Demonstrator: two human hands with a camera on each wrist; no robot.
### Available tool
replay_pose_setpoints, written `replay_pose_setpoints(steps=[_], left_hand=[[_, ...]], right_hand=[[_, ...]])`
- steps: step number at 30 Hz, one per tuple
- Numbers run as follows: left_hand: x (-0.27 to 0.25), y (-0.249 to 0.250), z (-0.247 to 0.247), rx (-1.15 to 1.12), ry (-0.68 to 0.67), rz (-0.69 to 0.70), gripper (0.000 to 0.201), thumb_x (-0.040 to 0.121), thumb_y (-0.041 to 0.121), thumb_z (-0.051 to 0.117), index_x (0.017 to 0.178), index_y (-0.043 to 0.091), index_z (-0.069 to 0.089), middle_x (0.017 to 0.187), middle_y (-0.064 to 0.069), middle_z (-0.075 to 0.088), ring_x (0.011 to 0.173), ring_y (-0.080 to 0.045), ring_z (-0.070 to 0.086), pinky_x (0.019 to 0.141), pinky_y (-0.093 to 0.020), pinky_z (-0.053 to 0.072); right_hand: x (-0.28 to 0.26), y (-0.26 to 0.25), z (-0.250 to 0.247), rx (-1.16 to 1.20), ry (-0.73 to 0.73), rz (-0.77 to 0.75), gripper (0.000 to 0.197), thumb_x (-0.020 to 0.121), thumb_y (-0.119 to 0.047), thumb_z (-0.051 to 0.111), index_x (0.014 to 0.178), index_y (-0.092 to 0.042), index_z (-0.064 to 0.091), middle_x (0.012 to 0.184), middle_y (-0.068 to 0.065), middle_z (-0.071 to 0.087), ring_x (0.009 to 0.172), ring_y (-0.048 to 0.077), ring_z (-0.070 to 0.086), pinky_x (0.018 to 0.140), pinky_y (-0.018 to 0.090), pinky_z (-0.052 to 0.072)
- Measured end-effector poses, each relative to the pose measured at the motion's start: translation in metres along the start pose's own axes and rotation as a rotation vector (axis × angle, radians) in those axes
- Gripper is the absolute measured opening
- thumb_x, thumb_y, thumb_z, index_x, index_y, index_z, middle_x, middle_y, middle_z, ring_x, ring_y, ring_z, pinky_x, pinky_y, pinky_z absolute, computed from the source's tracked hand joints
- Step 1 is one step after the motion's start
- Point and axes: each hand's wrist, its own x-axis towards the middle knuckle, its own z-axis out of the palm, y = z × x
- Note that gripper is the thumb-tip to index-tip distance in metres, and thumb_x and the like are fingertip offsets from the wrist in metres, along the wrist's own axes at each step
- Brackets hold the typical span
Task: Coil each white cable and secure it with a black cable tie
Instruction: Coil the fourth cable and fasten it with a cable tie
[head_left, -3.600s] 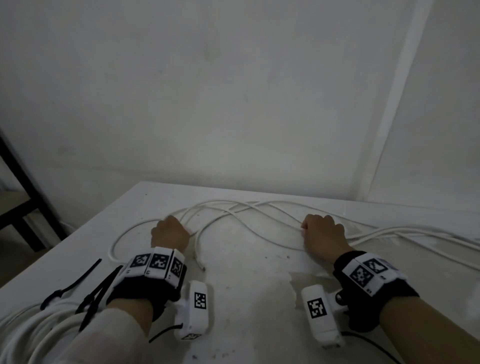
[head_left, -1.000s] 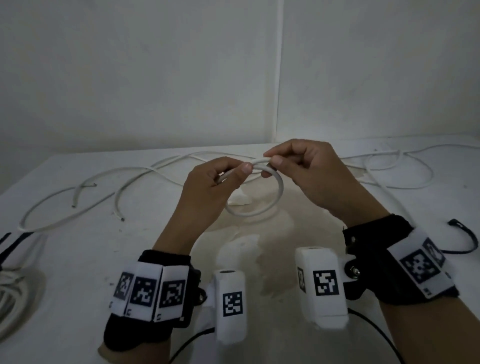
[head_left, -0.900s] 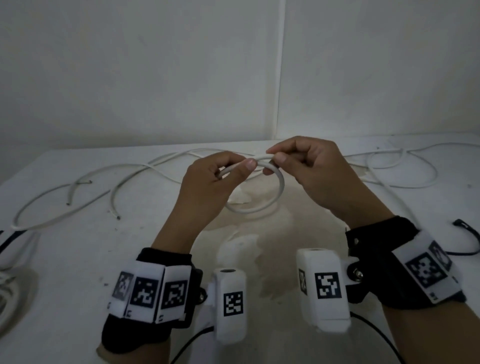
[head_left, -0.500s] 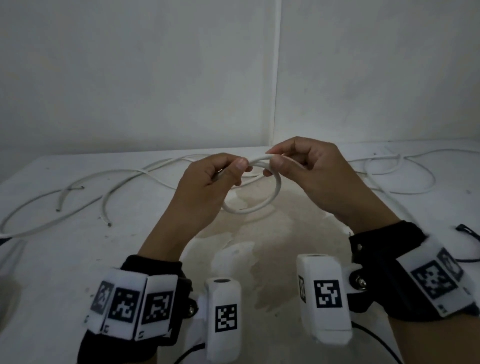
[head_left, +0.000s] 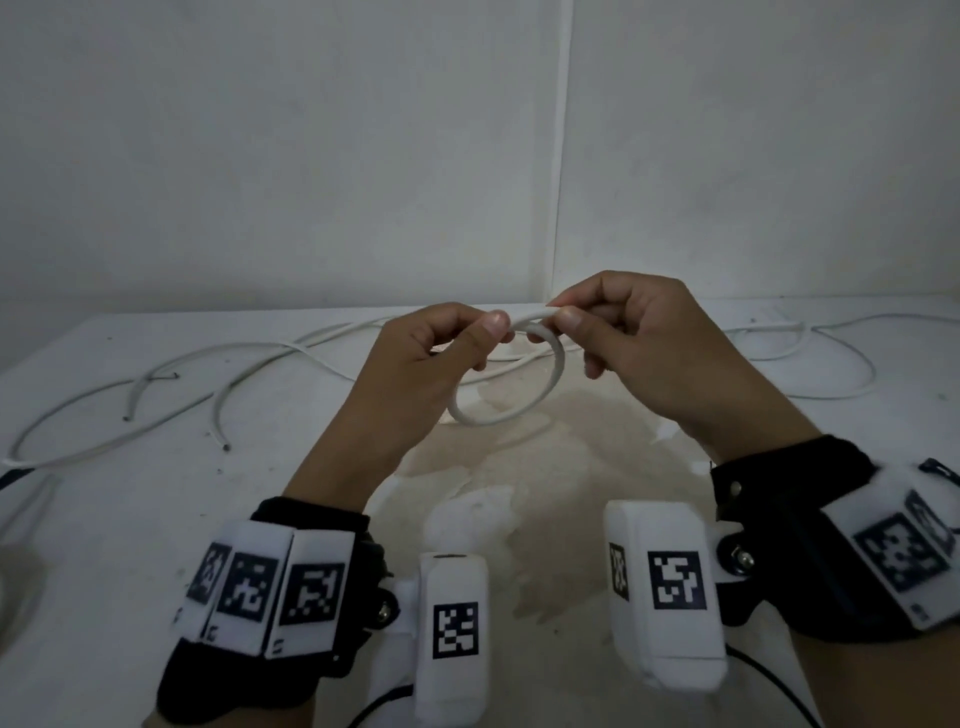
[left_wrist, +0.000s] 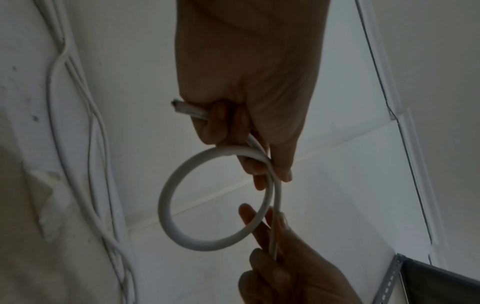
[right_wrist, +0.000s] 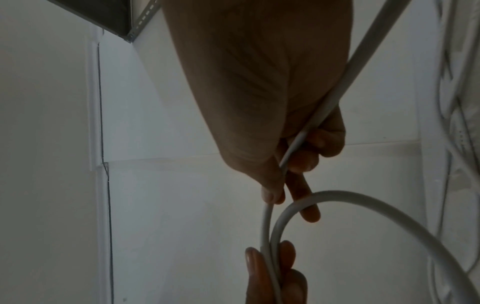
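A white cable is bent into one small loop (head_left: 506, 413) held above the table. My left hand (head_left: 485, 332) pinches the top of the loop where the strands cross. My right hand (head_left: 563, 312) pinches the same cable just to the right. In the left wrist view the left hand (left_wrist: 265, 164) grips the crossing, the cut cable end (left_wrist: 179, 107) pokes out behind its fingers, and the loop (left_wrist: 166, 205) hangs below. In the right wrist view the cable (right_wrist: 324, 115) runs along the right hand (right_wrist: 283, 185) into the loop (right_wrist: 363, 207).
More loose white cables lie on the white table: cut ends at the left (head_left: 156, 395) and a wide bend at the right (head_left: 831, 358). A dark strip tip (head_left: 13, 474) shows at the left edge. A brownish stain (head_left: 519, 467) marks the table below my hands. Walls stand close behind.
3.6 s ago both fists rested on the cables on the table. Now they hold a small loop in the air. Over the last second the grip and loop barely changed.
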Motion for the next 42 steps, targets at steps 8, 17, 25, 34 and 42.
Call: replay_pose_setpoints(steps=[8, 17, 25, 34, 42], left_hand=[[0.0, 0.003, -0.006, -0.061, 0.031, -0.037, 0.013, 0.084, 0.019, 0.062, 0.073, 0.014, 0.066, 0.049, 0.015, 0.056, 0.042, 0.004, 0.046, 0.044, -0.003, 0.031], [0.0, 0.004, -0.003, -0.042, 0.042, -0.011, 0.01, 0.087, 0.021, 0.058, 0.081, 0.019, 0.066, 0.051, 0.016, 0.057, 0.043, 0.005, 0.046, 0.046, -0.003, 0.031], [0.0, 0.006, -0.001, 0.195, 0.071, 0.072, 0.017, 0.087, 0.029, 0.058, 0.07, 0.03, 0.06, 0.053, 0.023, 0.057, 0.054, 0.007, 0.05, 0.052, -0.004, 0.034], [-0.001, 0.017, -0.001, 0.017, 0.106, 0.014, 0.027, 0.093, 0.023, 0.048, 0.072, 0.018, 0.064, 0.055, 0.012, 0.054, 0.042, 0.002, 0.041, 0.045, -0.008, 0.03], [-0.001, 0.017, -0.012, 0.038, -0.027, -0.088, 0.032, 0.094, 0.012, 0.043, 0.067, 0.017, 0.058, 0.043, 0.014, 0.05, 0.038, 0.0, 0.041, 0.039, -0.009, 0.032]], right_hand=[[-0.002, -0.006, -0.001, -0.057, 0.0, 0.031, 0.016, 0.093, -0.015, 0.05, 0.081, -0.021, 0.057, 0.062, -0.018, 0.068, 0.045, -0.003, 0.043, 0.048, 0.006, 0.034], [-0.005, -0.011, 0.003, -0.007, 0.005, -0.043, 0.016, 0.092, -0.017, 0.053, 0.082, -0.019, 0.065, 0.064, -0.012, 0.066, 0.047, -0.008, 0.05, 0.049, 0.004, 0.036], [-0.003, -0.009, 0.001, -0.005, 0.036, -0.025, 0.017, 0.09, -0.013, 0.055, 0.076, -0.018, 0.065, 0.059, -0.014, 0.067, 0.047, -0.002, 0.05, 0.051, 0.01, 0.041], [-0.004, -0.011, -0.003, 0.098, 0.061, -0.039, 0.015, 0.089, -0.007, 0.055, 0.077, -0.012, 0.063, 0.06, -0.01, 0.069, 0.049, 0.001, 0.055, 0.049, 0.009, 0.04], [-0.001, -0.004, -0.007, 0.003, 0.093, -0.053, 0.017, 0.088, -0.007, 0.056, 0.073, -0.014, 0.062, 0.057, -0.01, 0.068, 0.051, 0.003, 0.058, 0.05, 0.014, 0.045]])
